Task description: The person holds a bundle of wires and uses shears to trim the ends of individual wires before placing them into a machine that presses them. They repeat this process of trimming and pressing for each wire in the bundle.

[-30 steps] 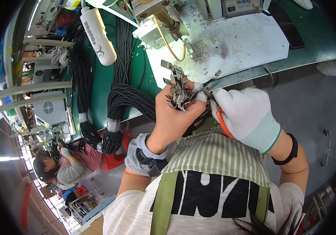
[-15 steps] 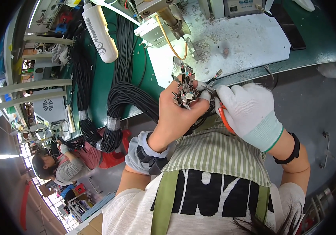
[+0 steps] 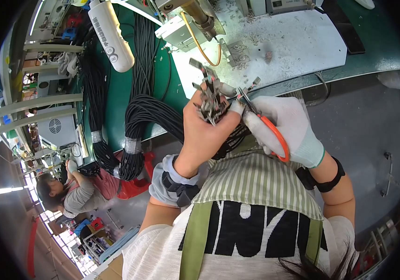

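Observation:
My left hand, bare with white covers on the thumb and a fingertip, is closed around a bunch of black cables ending in metal connectors. The connectors stick up out of the fist in a blurred cluster. In a white glove with a green cuff, my right hand grips cutting pliers with orange handles. The plier jaws are close to the left thumb, beside a single cable end with a metal tip. Whether the jaws touch that cable, I cannot tell.
Thick bundles of black cable hang over the green table. Behind my hands stands a machine head above a white board strewn with scraps. A white cylinder hangs at upper left. Another person sits at far left.
My right hand has turned and shifted slightly left and down, bringing the pliers' orange handle into fuller view. My left hand and the connectors have moved a little left and tilted.

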The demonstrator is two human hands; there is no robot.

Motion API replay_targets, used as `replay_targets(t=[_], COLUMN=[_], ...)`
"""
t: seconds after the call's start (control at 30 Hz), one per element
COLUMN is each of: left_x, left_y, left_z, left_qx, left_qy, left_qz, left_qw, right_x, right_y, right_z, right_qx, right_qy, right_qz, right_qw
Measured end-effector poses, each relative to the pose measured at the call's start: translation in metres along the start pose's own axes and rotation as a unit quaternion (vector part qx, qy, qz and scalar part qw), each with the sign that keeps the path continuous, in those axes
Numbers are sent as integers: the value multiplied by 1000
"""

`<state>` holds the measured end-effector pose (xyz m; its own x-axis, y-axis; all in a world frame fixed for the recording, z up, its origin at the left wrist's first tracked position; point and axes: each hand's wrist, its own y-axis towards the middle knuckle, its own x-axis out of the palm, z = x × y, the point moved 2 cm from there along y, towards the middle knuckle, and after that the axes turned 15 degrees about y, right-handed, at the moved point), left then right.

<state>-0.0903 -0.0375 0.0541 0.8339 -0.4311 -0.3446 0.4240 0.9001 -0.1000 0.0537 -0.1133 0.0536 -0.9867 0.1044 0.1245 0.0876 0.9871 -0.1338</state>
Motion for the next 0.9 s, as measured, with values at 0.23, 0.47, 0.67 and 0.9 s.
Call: replay_targets(t=[0.23, 0.47, 0.67, 0.9], left_x=[-4, -16, -27, -7], left_y=[7, 22, 65, 102], left_z=[-5, -21, -37, -19], left_qx=[-63, -138, -189, -146], left_qy=[79, -26, -227, -253], left_qz=[-47, -105, -102, -162], left_qw=[994, 984, 950, 942], right_x=[6, -3, -30, -41], right_y=[2, 0, 32, 100], right_z=[5, 10, 15, 2], right_qx=[-129, -62, -117, -18], right_qy=[-177, -119, -134, -6], right_qz=[54, 0, 59, 7], right_qw=[974, 991, 982, 1000])
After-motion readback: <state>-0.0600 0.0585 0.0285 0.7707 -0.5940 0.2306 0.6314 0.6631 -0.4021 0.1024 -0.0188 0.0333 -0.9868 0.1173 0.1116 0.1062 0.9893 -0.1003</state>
